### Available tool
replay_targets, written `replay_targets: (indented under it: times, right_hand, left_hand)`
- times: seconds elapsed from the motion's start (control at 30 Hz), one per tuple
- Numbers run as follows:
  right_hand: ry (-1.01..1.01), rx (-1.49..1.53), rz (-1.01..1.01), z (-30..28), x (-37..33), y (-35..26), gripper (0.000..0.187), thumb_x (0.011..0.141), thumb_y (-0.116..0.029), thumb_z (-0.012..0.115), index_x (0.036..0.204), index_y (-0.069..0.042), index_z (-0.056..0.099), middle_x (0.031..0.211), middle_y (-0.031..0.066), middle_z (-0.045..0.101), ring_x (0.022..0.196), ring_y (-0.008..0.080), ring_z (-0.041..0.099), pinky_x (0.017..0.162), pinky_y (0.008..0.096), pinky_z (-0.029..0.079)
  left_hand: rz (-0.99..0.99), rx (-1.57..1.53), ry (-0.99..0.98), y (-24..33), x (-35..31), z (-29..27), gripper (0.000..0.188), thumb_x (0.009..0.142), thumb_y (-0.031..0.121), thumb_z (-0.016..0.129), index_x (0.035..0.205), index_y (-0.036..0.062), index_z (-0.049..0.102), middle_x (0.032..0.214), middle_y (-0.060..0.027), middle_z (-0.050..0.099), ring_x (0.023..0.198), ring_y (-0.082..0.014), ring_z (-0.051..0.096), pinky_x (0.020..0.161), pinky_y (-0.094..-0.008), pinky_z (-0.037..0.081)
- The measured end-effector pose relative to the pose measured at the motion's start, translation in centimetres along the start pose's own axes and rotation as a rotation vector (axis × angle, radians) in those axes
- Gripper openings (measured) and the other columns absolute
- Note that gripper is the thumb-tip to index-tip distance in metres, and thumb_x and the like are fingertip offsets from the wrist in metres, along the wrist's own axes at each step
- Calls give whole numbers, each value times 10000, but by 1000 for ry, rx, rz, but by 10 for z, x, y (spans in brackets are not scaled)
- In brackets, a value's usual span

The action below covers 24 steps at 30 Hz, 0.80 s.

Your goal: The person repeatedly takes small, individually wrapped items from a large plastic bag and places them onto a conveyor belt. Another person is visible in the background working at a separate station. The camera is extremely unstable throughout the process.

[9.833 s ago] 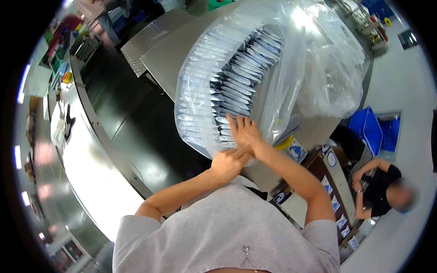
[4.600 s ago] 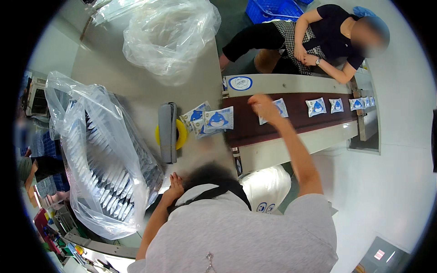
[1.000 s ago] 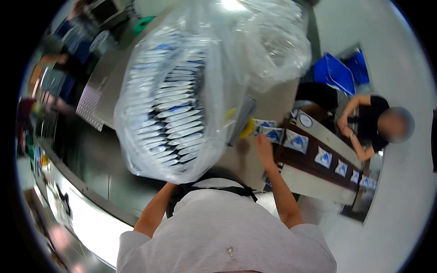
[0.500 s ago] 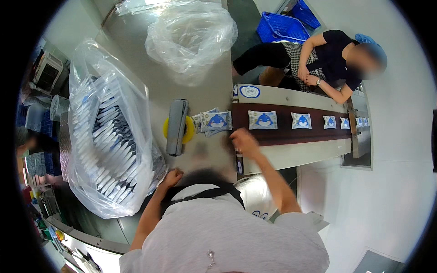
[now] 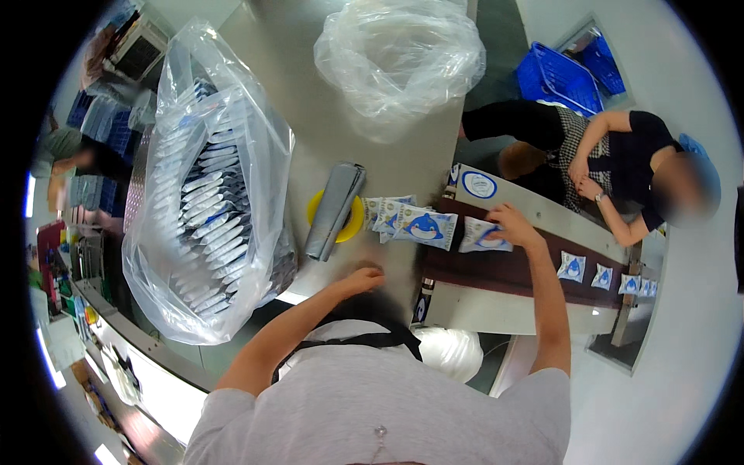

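Observation:
My right hand (image 5: pixel 514 229) reaches over the brown conveyor belt (image 5: pixel 535 277), its fingers and thumb closed on the right end of a small white-and-blue pillow packet (image 5: pixel 479 235). Those fingers cover part of the packet. At the belt's left end, an overlapping pile of like packets (image 5: pixel 422 225) lies partly on the metal table. My left hand (image 5: pixel 363 280) hovers by the table's near edge, fingers curled, nothing visible in them. Farther along the belt, more packets (image 5: pixel 572 266) lie spaced in a row.
Left of the table stands a large clear bag (image 5: pixel 256 124) packed with rows of packets. A grey roll (image 5: pixel 335 211) rests across a yellow tape ring (image 5: pixel 356 221). Crumpled clear plastic (image 5: pixel 399 58) lies at the far side. A co-worker (image 5: pixel 620 167) sits beyond the belt near blue baskets (image 5: pixel 554 77).
The view has shifted. My right hand has gone from the belt's end to a packet farther right. My left hand has moved right, away from the bag. Another packet now overlaps the pile.

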State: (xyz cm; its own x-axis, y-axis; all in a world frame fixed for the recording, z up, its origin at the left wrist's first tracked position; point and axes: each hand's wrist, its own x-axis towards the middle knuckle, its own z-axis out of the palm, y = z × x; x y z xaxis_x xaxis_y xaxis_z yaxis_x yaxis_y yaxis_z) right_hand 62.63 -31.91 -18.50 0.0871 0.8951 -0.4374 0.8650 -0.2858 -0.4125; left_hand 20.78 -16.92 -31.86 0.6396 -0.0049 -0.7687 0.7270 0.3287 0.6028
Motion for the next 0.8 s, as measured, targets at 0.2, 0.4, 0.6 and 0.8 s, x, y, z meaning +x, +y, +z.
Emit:
replay_targets:
  times: [0.2,0.4,0.6,0.8]
  right_hand:
    - [-197,313,-282,39,153,-77,650,648,-386,805,1094,24,569,1297,190,470,1233,343,417,1005,406,376]
    - [-313,-98,-23,93,170,-123,1110,493,-641,774,1258,76,410,1245,260,484,1197,374,465,1027,445,352]
    - [57,121,114,139,86,-205,1025,500,-511,776,1272,48,398,1176,220,546,1129,372,518,974,485,354]
    - [322,-191,244,191,27,-287,1066,489,-328,874,1346,-7,330,1181,184,536,1175,321,478,1017,461,311]
  left_hand:
    - [-27,-938,95,50,58,40,592,809,456,699,1221,83,495,1153,-47,554,1117,-208,492,975,-393,385]
    - [155,-1352,66,69,46,32,518,802,411,721,1195,139,521,1153,-33,562,1107,-199,504,982,-371,384]
    - [152,-907,-71,-2,-5,23,430,901,346,611,1226,79,521,1191,-102,571,1107,-227,539,994,-400,410]
    - [141,516,-90,-7,-166,-39,578,930,474,501,1268,5,515,1237,-188,567,1127,-306,547,953,-394,422]
